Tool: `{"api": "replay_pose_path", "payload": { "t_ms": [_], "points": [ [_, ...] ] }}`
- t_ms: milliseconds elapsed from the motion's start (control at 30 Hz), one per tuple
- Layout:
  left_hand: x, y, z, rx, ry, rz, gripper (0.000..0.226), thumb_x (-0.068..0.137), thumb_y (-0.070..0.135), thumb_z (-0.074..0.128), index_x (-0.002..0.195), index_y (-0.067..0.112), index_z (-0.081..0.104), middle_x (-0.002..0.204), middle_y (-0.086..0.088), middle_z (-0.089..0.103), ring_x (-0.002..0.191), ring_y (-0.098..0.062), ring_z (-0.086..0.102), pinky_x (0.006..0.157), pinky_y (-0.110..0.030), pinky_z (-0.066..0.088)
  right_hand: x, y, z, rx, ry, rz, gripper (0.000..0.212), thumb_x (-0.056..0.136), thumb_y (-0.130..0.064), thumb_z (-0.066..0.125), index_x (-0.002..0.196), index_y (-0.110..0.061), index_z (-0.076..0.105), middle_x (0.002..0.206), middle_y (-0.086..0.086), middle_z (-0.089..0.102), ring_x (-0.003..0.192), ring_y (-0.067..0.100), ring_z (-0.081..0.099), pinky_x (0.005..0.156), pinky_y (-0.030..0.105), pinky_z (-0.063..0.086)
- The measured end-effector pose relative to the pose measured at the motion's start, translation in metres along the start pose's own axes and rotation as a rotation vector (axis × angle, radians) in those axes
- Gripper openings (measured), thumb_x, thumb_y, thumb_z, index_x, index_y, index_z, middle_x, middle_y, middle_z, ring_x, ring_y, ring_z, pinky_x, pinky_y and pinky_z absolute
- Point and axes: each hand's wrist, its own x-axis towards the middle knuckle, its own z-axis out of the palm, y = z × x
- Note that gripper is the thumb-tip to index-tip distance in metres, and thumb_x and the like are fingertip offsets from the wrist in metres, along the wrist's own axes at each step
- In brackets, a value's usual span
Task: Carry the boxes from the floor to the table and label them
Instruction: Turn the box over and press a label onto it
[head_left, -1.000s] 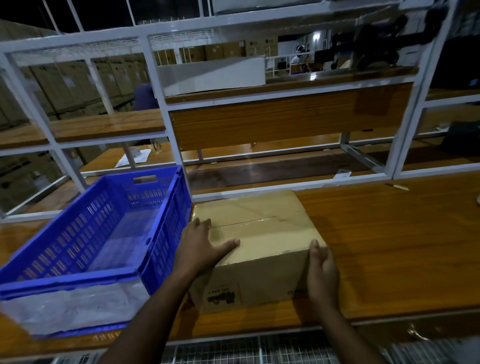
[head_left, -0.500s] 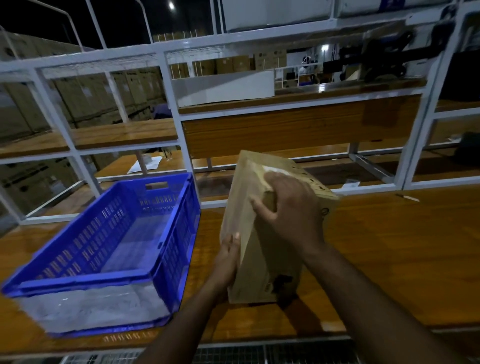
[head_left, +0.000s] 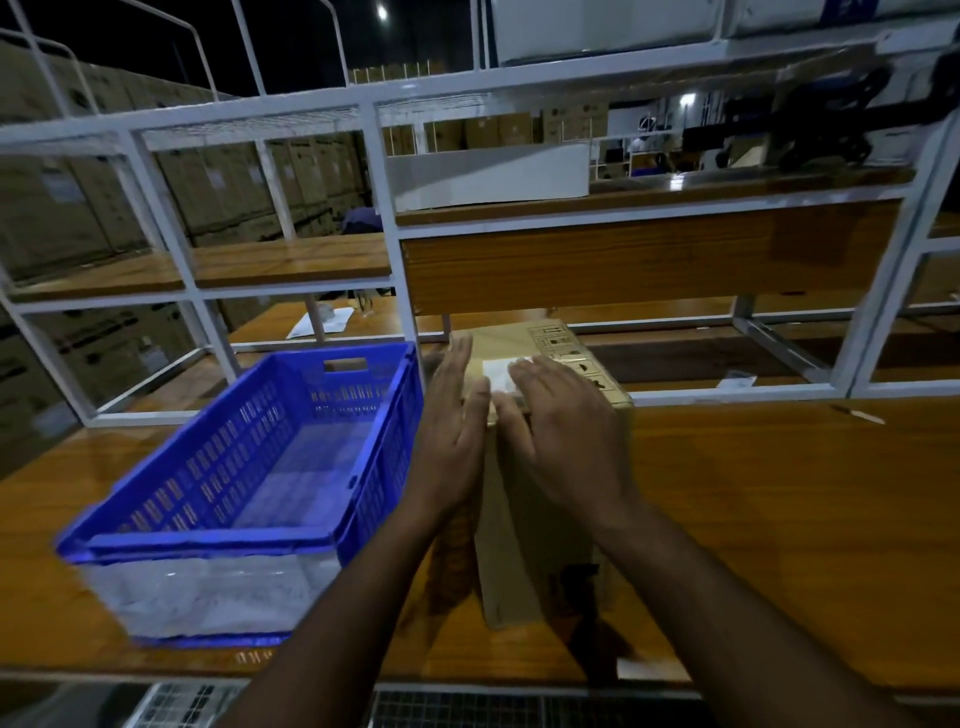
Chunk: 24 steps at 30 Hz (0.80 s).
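A brown cardboard box (head_left: 524, 551) stands on end on the wooden table (head_left: 779, 519), just right of the blue crate. Its top face carries a white label (head_left: 496, 373) and printed handling symbols. My left hand (head_left: 451, 431) lies flat with straight fingers against the box's upper left edge. My right hand (head_left: 566, 441) rests with straight fingers on the top front edge, over the near part of the label. Neither hand grips the box.
A blue slatted plastic crate (head_left: 249, 467) with a white lining sits on the table to the left, close to the box. A white metal shelf frame (head_left: 400, 291) with wooden shelves rises behind. Papers (head_left: 322, 319) lie on the far table.
The box was lying flat a second ago, was tipped up between both hands, and now stands on end. Both hands have let go of their grip and lie flat at its top.
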Motion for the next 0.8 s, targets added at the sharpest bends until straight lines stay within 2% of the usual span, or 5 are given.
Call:
{"api": "replay_pose_path", "payload": {
  "t_ms": [267,433,533,700,800],
  "points": [
    [0.012,0.002,-0.011,0.432,-0.195,0.094,0.053,0.105,0.043,0.03,0.154,0.025,0.038,0.161,0.003,0.035,0.15,-0.009,0.024,0.124,-0.038,0.023,0.012,0.013,-0.009,-0.142,-0.162,0.106,0.05,0.103,-0.044,0.034,0.128,-0.014,0.065,0.129,0.006,0.067,0.119,0.02,0.061,0.103,0.036,0.043],
    [0.012,0.006,-0.013,0.48,-0.184,0.126,0.055,0.101,0.04,0.027,0.145,0.019,0.053,0.15,0.003,0.052,0.14,-0.001,0.037,0.113,-0.007,0.012,0.008,0.011,-0.002,-0.203,-0.088,0.099,0.057,0.099,-0.045,0.03,0.113,-0.01,0.073,0.115,0.009,0.073,0.107,0.023,0.069,0.093,0.037,0.05],
    [0.01,0.008,-0.013,0.477,-0.18,0.12,0.054,0.1,0.037,0.029,0.142,0.017,0.056,0.147,0.002,0.055,0.138,-0.001,0.04,0.111,-0.004,0.012,0.01,0.012,-0.004,-0.212,-0.101,0.084,0.057,0.097,-0.045,0.031,0.108,-0.011,0.075,0.111,0.009,0.075,0.101,0.022,0.07,0.087,0.034,0.051],
    [0.021,0.016,-0.022,0.573,-0.29,0.095,0.053,0.102,0.041,0.034,0.149,0.021,0.048,0.154,0.002,0.047,0.142,-0.01,0.04,0.116,-0.033,0.035,0.031,0.019,-0.016,-0.316,-0.21,0.053,0.056,0.095,-0.056,0.037,0.1,-0.017,0.077,0.108,0.007,0.075,0.087,0.02,0.068,0.065,0.025,0.046],
    [0.031,0.023,-0.022,0.627,-0.403,0.093,0.055,0.106,0.036,0.036,0.158,0.019,0.027,0.165,-0.001,0.025,0.151,-0.011,0.02,0.119,-0.028,0.016,0.043,0.021,-0.02,-0.232,-0.248,0.021,0.051,0.098,-0.054,0.039,0.118,-0.019,0.07,0.122,0.005,0.07,0.104,0.021,0.064,0.076,0.03,0.043]
  ]
}}
